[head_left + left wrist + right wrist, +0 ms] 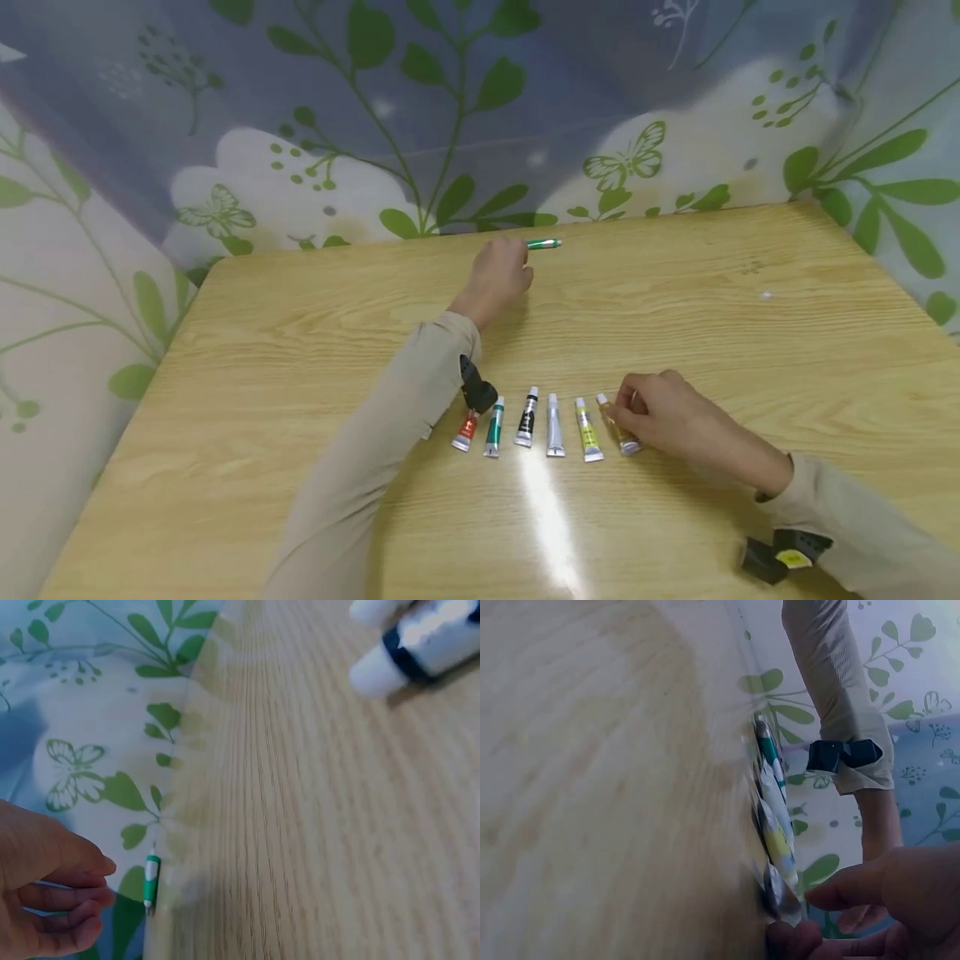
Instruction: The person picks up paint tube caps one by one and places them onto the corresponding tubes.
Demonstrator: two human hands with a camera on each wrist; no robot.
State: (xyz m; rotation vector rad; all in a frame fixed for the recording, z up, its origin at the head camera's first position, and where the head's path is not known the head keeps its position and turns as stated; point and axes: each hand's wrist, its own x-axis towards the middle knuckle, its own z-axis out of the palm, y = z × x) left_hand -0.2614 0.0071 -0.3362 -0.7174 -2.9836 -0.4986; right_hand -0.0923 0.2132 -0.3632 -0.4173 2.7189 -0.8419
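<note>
At the far side of the table, my left hand (497, 279) hovers by a green pen (543, 244). The left wrist view shows this hand (52, 889) with loosely bent fingers, apart from the pen (151, 881). My right hand (678, 421) has thumb and fingers at a golden-brown paint tube (627, 442), the rightmost in a row. From the right wrist, the thumb and fingers (847, 889) are seen around that tube's end. Leftward lie yellow (588, 433), silver-white (554, 429), black (527, 421), green (494, 429) and red (467, 431) paint tubes.
A wooden table (300, 333) meets a leaf-patterned wall covering (480, 108) at its back edge. A small white scrap (766, 296) lies at the right. The black left wrist camera (476, 387) partly covers the red tube. Glare streaks the table's front.
</note>
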